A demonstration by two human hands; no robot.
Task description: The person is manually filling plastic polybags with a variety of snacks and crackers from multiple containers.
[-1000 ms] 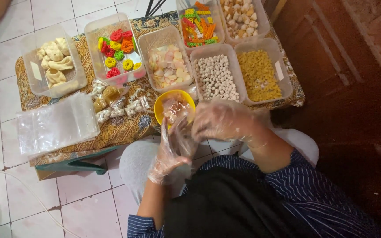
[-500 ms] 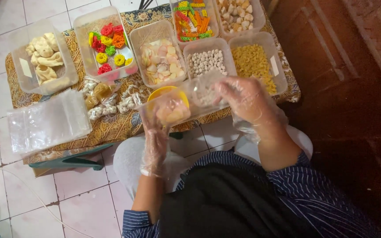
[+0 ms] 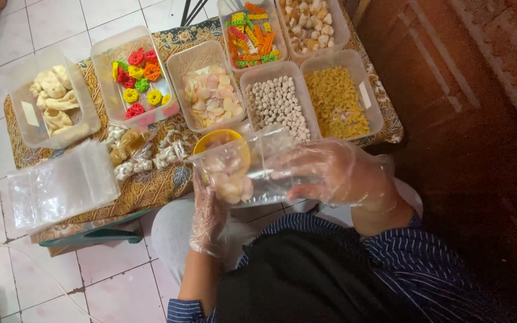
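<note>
A low table draped in brown patterned cloth (image 3: 163,179) carries clear plastic tubs of crackers (image 3: 207,90), a stack of empty clear plastic bags (image 3: 61,185) and a small yellow bowl (image 3: 207,142). Just in front of the bowl, both gloved hands grip a clear plastic bag part-filled with pale crackers (image 3: 240,170). The right hand (image 3: 333,170) pinches its side while the left hand (image 3: 207,206) cups it underneath.

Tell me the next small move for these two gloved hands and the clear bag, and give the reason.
Probably tip the clear bag mouth-up so the crackers settle. It lies sideways between the left hand and the right hand, above the yellow bowl, with pieces bunched at its left end.
</note>
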